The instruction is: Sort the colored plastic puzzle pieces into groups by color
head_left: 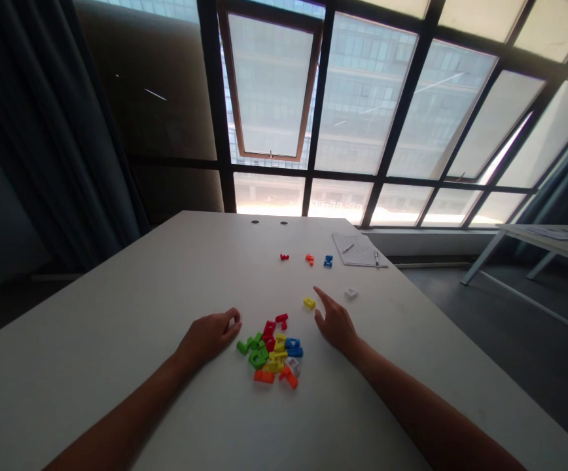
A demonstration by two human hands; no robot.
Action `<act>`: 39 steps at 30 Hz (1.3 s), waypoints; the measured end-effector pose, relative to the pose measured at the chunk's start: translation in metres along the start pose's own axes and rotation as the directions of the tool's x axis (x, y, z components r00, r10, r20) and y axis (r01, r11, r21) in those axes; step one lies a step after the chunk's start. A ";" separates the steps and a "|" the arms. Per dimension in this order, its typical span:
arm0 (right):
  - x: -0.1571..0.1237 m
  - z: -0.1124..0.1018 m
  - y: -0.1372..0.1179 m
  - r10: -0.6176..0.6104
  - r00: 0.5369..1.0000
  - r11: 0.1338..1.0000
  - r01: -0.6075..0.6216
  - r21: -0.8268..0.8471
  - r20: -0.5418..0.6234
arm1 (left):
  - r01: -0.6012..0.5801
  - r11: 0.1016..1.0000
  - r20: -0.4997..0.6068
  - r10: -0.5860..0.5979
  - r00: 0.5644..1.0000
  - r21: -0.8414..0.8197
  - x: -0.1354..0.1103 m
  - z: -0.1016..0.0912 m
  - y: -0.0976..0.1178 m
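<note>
My left hand [210,333] rests on the white table left of a pile of colored plastic pieces, its fingers curled in and nothing showing in them. On the right, my right hand [337,325] has its index finger stretched out and its thumb apart. A small yellow piece [309,303] lies just left of that hand, between thumb and index finger, with no grip on it. The pile holds green pieces [258,356], red pieces [269,328], yellow pieces [277,360], blue pieces [294,351], orange pieces [264,377] and a white piece [292,366].
Farther back on the table [190,261] lie a red piece [284,257], an orange piece [309,259] and a blue piece [328,261]. A white piece [351,294] sits beyond my right hand. Paper sheets [360,252] with pens are near the right edge.
</note>
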State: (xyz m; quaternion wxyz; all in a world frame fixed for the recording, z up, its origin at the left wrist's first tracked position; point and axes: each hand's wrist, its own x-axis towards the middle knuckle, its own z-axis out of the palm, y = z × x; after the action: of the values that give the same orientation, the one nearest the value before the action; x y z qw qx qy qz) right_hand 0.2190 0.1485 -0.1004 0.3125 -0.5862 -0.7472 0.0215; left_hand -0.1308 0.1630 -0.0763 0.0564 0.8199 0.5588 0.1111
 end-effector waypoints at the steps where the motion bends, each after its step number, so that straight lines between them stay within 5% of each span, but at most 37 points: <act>1: 0.000 0.001 0.001 0.006 1.000 1.000 -0.006 -0.004 -0.016 | -0.001 1.000 0.000 0.001 1.000 0.001 0.000 0.000 0.000; 5: -0.001 0.001 -0.002 -0.025 1.000 0.999 0.025 -0.032 -0.010 | 0.001 1.000 0.002 -0.001 1.000 -0.007 -0.001 0.000 0.000; 13: 0.000 -0.011 -0.022 -0.009 0.959 0.951 0.096 -0.294 0.285 | 0.013 1.000 0.009 -0.012 1.000 -0.008 -0.001 -0.002 0.002; 30: 0.016 -0.001 -0.013 0.174 0.948 0.917 -0.057 -0.394 0.268 | 0.012 1.000 -0.006 -0.012 1.000 0.021 -0.001 -0.001 0.004; 39: 0.035 0.008 -0.003 0.165 0.952 0.922 -0.055 -0.384 0.259 | 0.020 1.000 0.004 -0.020 1.000 0.020 -0.002 -0.002 0.004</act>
State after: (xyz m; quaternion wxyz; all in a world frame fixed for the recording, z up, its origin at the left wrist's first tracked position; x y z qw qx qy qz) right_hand 0.2081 0.1811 -0.0903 0.0826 -0.6668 -0.7404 -0.0183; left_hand -0.1283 0.1600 -0.0738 0.0503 0.8149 0.5682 0.1032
